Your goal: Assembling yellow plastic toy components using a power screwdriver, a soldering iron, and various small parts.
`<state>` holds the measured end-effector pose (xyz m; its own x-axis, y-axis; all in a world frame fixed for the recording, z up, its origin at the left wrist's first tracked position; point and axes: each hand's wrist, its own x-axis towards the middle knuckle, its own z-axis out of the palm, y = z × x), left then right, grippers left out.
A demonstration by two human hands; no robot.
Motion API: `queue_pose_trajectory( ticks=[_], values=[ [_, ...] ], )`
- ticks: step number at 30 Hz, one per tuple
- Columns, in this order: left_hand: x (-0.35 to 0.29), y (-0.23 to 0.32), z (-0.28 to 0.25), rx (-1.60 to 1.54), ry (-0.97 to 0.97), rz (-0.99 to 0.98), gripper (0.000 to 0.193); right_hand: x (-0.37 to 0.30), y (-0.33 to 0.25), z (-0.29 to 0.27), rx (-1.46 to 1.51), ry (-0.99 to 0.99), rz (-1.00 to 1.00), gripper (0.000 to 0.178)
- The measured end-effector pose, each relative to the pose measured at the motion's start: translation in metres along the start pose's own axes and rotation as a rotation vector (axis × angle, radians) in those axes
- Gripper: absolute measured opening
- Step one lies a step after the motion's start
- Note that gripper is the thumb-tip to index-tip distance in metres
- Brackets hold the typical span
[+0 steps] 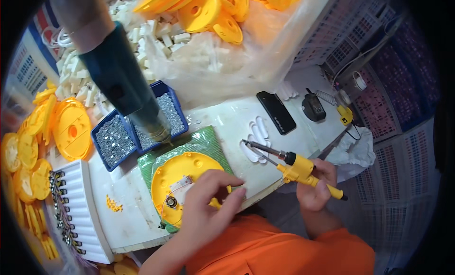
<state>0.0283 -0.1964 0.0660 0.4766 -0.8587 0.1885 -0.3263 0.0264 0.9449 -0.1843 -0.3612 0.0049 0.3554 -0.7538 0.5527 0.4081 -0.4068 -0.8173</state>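
Observation:
A round yellow plastic housing [203,162] lies open side up on a green mat [209,138]. A small white block [180,184], thin wires and a round dark-centred part [171,202] sit inside it. Over the housing's near right side is my left hand [206,206], its thumb and forefinger apart; its other fingers are partly hidden. A bit of yellow shows between them, and I cannot tell whether it is the housing's edge. To the right, my right hand [318,187] grips a yellow soldering gun [299,170], its metal tip pointing left above the table.
A dark green power screwdriver [118,76] hangs over two blue trays [112,168] of screws. At left stand yellow covers [71,128] and a white ribbed tray [87,204] with wired parts. White blocks [166,38] are heaped behind. A black phone [276,112] lies at right.

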Motion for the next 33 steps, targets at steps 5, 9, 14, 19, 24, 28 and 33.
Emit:
queue_pose_trajectory(
  ticks=[5, 9, 14, 19, 24, 28, 33],
  values=[
    [0.007, -0.005, 0.023, -0.758, 0.011, -0.468, 0.017, 0.006, -0.020, 0.014, -0.102, -0.226, -0.087, 0.049],
    [0.006, -0.016, 0.026, -0.854, 0.058, -0.445, 0.018, 0.009, -0.018, 0.017, -0.155, -0.260, -0.161, 0.044],
    [0.006, -0.022, 0.029, -0.894, 0.074, -0.450, 0.016, 0.005, -0.016, 0.016, -0.131, -0.279, -0.090, 0.045],
    [0.006, -0.024, 0.029, -0.924, 0.092, -0.462, 0.014, 0.006, -0.016, 0.018, -0.125, -0.297, -0.077, 0.043],
    [0.007, -0.025, 0.028, -0.967, 0.084, -0.492, 0.012, 0.009, -0.014, 0.019, -0.133, -0.316, -0.081, 0.043],
    [0.008, -0.022, 0.027, -0.977, 0.096, -0.498, 0.012, 0.008, -0.013, 0.020, -0.132, -0.301, -0.094, 0.043],
    [0.009, -0.021, 0.027, -0.957, 0.114, -0.503, 0.012, 0.005, -0.011, 0.019, -0.133, -0.286, -0.075, 0.043]
  ],
)
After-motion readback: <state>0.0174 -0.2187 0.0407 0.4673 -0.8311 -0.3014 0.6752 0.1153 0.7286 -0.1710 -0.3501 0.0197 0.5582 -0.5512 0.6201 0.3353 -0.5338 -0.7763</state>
